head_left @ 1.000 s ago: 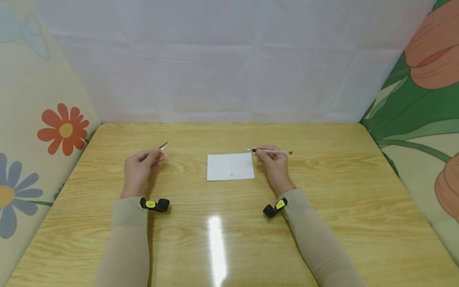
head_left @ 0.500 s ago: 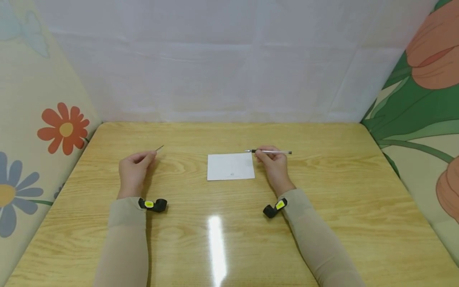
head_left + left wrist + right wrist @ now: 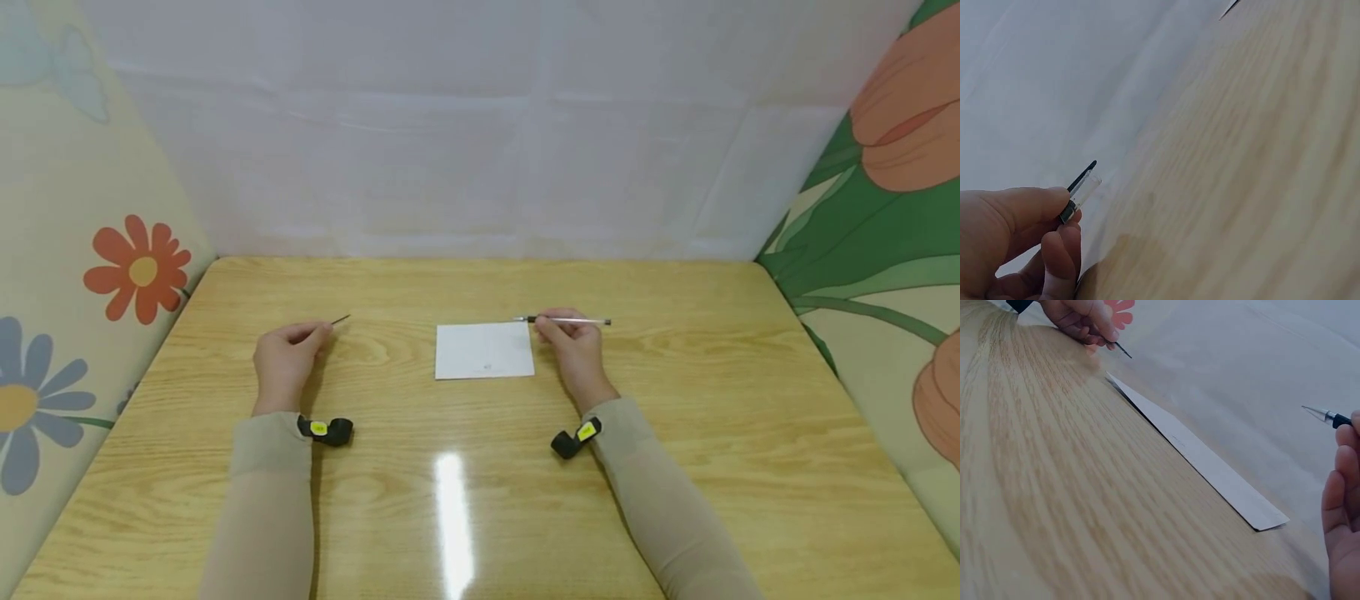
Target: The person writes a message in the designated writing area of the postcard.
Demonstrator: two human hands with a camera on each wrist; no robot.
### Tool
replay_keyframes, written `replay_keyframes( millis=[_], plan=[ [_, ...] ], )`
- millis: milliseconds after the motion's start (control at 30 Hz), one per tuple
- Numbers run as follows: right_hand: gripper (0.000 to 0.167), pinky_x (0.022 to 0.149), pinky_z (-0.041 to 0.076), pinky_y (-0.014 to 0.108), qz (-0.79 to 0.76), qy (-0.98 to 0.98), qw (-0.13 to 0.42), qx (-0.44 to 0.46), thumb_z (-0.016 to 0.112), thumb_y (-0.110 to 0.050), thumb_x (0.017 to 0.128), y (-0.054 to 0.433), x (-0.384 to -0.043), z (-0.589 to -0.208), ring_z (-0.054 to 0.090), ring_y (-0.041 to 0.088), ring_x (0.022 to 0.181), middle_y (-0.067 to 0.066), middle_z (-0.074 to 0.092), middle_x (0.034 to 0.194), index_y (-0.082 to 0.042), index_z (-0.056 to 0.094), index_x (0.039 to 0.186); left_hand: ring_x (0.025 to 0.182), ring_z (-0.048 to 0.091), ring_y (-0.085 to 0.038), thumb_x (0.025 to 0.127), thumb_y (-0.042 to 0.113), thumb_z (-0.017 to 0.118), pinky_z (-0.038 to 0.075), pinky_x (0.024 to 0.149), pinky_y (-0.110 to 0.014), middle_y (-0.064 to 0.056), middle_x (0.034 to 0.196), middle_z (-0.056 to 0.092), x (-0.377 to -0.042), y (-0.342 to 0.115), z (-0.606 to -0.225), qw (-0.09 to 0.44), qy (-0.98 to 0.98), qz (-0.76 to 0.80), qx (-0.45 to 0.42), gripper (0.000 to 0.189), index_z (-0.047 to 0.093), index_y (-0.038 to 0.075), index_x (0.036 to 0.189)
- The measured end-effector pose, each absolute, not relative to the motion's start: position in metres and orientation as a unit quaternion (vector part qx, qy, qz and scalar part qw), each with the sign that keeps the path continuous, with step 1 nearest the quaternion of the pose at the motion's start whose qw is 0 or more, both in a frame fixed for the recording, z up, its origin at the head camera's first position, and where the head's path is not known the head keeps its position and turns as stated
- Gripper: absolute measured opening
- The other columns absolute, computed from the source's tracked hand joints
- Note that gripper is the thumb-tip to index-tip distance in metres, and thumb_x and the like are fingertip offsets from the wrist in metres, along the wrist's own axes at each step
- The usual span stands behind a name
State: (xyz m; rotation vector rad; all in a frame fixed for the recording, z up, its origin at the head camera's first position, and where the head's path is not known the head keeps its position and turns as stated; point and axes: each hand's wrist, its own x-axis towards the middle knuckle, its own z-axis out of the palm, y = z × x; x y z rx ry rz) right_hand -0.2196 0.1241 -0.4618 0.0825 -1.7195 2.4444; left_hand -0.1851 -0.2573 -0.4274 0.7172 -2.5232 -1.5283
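Left grip [image 3: 287,362], nearly closed, pinches clear, black-clipped pen cap [image 3: 1088,189], centre-left in head frame; right grip [image 3: 573,354] likewise pinches slim, clear-barrelled pen [image 3: 583,320], right of centre. Square-cornered white card [image 3: 485,351] between, wood-grain bench [image 3: 375,500] surrounding.

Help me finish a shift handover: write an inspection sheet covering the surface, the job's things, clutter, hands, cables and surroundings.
Surface: wood-grain table, with a bright reflection nearer the person.
Job's things: uncapped pen; clear pen cap with a dark clip; white card on the table, its small print unreadable.
Clutter: nothing seen.
Hands: left hand pinches the pen cap; right hand holds the pen; the two are apart.
Cables: nothing seen.
Surroundings: white sheet behind; left flowered panel; right flowered panel.
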Motion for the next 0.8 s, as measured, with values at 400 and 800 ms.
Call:
replay_keyframes(
  millis=[400, 800],
  plan=[
    [0.011, 0.069, 0.056, 0.022, 0.806, -0.586, 0.077, 0.030, 0.071, 0.003, 0.092, 0.1249, -0.2185, -0.4634, 0.066, 0.009, 0.073, -0.001, 0.072, 0.080, -0.008, 0.072, 0.090, 0.089, 0.056, -0.011, 0.099, 0.037, 0.065, 0.046, 0.072, -0.021, -0.005, 0.101, 0.069, -0.1852, -0.2555, -0.4313, 0.069, -0.866, -0.446, 0.215, 0.040, 0.074, 0.005, 0.121],
    [0.015, 0.068, 0.056, 0.021, 0.813, -0.576, 0.078, 0.028, 0.071, 0.005, 0.091, 0.1246, -0.2196, -0.4641, 0.066, 0.010, 0.072, -0.001, 0.072, 0.079, -0.010, 0.072, 0.087, 0.087, 0.056, -0.017, 0.100, 0.035, 0.064, 0.045, 0.070, -0.026, -0.013, 0.104, 0.069, -0.1837, -0.2517, -0.4296, 0.079, -0.883, -0.416, 0.201, 0.038, 0.074, 0.002, 0.117]
  ],
)
